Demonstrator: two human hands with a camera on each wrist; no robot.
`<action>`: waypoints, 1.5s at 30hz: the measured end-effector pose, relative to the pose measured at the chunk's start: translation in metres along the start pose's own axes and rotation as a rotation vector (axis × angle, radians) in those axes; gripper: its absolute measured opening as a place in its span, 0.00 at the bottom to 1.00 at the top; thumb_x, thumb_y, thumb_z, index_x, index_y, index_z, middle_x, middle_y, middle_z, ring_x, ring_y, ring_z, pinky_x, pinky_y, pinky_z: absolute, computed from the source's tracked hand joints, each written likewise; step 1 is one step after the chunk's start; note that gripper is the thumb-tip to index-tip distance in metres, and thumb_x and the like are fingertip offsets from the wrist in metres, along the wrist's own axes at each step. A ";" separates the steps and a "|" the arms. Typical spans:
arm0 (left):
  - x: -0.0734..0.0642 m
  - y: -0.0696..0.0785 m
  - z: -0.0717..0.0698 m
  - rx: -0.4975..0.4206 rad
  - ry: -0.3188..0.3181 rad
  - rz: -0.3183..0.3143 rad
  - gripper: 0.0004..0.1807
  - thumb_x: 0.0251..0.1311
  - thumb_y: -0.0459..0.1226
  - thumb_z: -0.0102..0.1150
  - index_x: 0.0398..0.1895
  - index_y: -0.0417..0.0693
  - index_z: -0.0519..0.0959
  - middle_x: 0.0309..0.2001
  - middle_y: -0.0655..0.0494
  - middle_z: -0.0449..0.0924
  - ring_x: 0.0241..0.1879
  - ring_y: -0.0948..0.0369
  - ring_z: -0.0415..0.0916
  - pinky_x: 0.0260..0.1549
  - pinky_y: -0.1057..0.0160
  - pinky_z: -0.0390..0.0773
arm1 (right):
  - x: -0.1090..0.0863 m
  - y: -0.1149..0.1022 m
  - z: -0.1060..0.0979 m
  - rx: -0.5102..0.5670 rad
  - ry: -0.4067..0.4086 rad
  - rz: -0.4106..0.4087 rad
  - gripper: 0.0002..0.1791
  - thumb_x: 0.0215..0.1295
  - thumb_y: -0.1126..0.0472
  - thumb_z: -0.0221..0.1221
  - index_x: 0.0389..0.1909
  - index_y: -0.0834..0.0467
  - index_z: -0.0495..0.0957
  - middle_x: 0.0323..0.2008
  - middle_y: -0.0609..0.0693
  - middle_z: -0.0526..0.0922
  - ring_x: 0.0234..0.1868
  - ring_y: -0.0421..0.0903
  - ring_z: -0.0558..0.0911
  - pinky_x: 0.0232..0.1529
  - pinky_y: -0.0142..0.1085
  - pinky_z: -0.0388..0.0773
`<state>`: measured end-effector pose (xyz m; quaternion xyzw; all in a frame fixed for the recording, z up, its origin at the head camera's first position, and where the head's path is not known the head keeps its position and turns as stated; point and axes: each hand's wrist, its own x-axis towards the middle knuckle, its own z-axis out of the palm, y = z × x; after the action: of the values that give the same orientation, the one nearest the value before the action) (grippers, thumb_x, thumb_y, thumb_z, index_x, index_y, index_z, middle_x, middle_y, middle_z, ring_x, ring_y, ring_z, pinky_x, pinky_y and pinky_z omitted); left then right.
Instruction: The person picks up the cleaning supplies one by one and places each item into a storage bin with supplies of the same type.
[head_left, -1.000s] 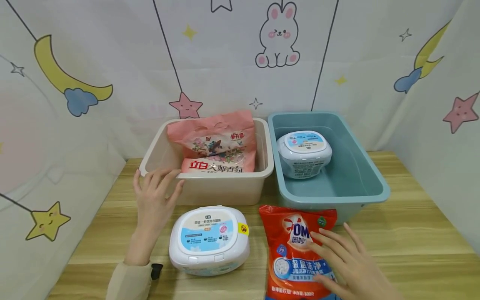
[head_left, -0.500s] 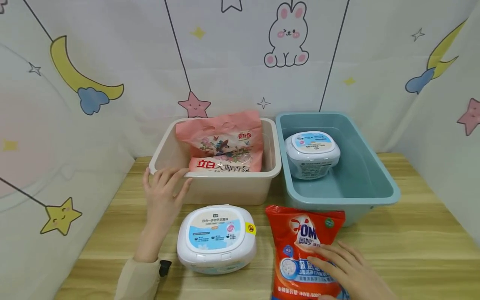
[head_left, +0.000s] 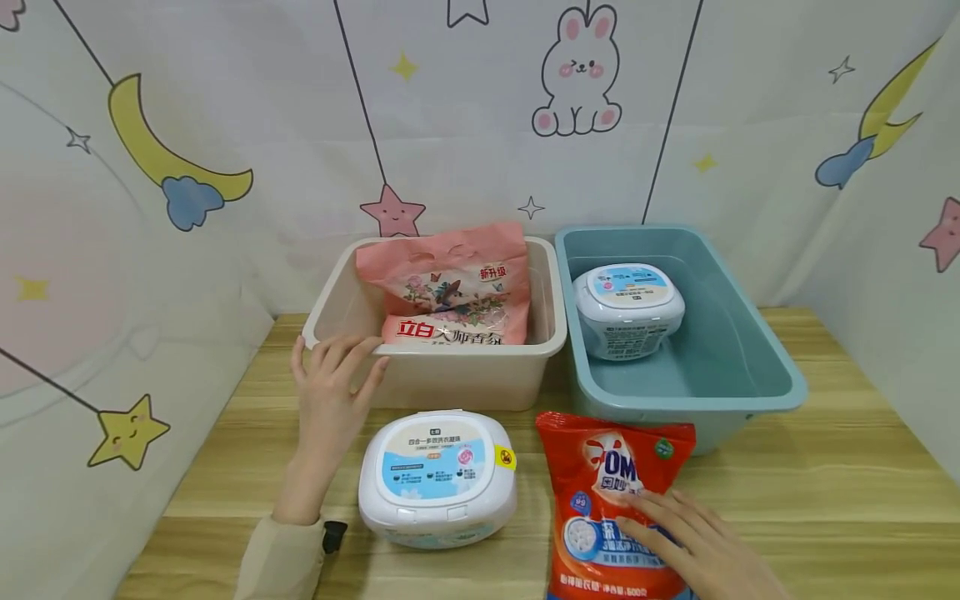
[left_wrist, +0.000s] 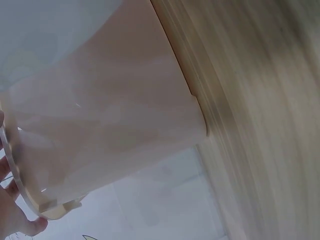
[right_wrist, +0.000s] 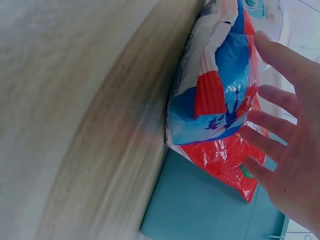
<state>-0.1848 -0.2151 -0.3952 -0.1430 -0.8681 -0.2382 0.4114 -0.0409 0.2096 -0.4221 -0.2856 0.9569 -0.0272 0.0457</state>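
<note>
My left hand [head_left: 330, 400] rests with relaxed fingers at the front left corner of the beige bin [head_left: 457, 379]. In the left wrist view, the fingertips and thumb of that hand [left_wrist: 12, 215] show by the bin's rim. A pink laundry detergent bag [head_left: 457, 300] leans inside this bin. My right hand [head_left: 690, 537] lies with fairly straight, spread fingers over a red laundry detergent bag [head_left: 581, 458] on the table. The right wrist view shows the fingertips of this hand [right_wrist: 295, 155] along the bag's front. Between my hands stands a white lidded tub [head_left: 438, 475].
A teal bin [head_left: 682, 404] stands to the right of the beige one, just behind the red bag. Inside it, at the left, sits another white tub [head_left: 628, 312]. The wooden table [head_left: 817, 500] meets a printed cloth backdrop [head_left: 465, 125] behind the bins.
The head view has shifted slightly, moving everything rightward in the picture. My right hand has settled lower and closer onto the red bag. The left hand stays at the bin's rim.
</note>
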 end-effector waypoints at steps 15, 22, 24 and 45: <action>0.000 0.001 -0.003 0.013 -0.009 0.003 0.14 0.57 0.39 0.65 0.45 0.47 0.82 0.44 0.47 0.82 0.52 0.47 0.71 0.69 0.36 0.44 | 0.005 0.004 0.005 0.233 -0.130 -0.014 0.50 0.43 0.20 0.51 0.71 0.27 0.51 0.74 0.44 0.54 0.65 0.52 0.66 0.40 0.32 0.82; 0.001 0.002 -0.003 0.019 -0.018 0.007 0.13 0.58 0.40 0.64 0.46 0.47 0.82 0.45 0.47 0.82 0.52 0.47 0.71 0.68 0.36 0.44 | 0.006 0.006 0.004 0.311 -0.171 -0.030 0.47 0.45 0.21 0.53 0.70 0.25 0.52 0.74 0.46 0.51 0.65 0.57 0.66 0.36 0.29 0.82; 0.001 0.002 -0.002 0.017 -0.019 0.007 0.14 0.58 0.40 0.64 0.46 0.47 0.82 0.45 0.47 0.82 0.52 0.47 0.71 0.68 0.36 0.44 | 0.007 0.005 0.004 0.332 -0.188 -0.026 0.46 0.46 0.22 0.53 0.70 0.24 0.52 0.74 0.47 0.51 0.65 0.59 0.66 0.36 0.29 0.82; 0.000 0.002 -0.002 0.019 -0.013 0.003 0.13 0.57 0.40 0.64 0.46 0.47 0.82 0.44 0.47 0.81 0.52 0.47 0.70 0.67 0.34 0.45 | 0.014 -0.001 0.007 0.239 -0.233 0.010 0.48 0.42 0.18 0.49 0.69 0.23 0.53 0.73 0.48 0.58 0.67 0.56 0.65 0.35 0.31 0.82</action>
<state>-0.1827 -0.2138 -0.3936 -0.1420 -0.8726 -0.2284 0.4077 -0.0516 0.2008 -0.4298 -0.2747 0.9363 -0.1075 0.1904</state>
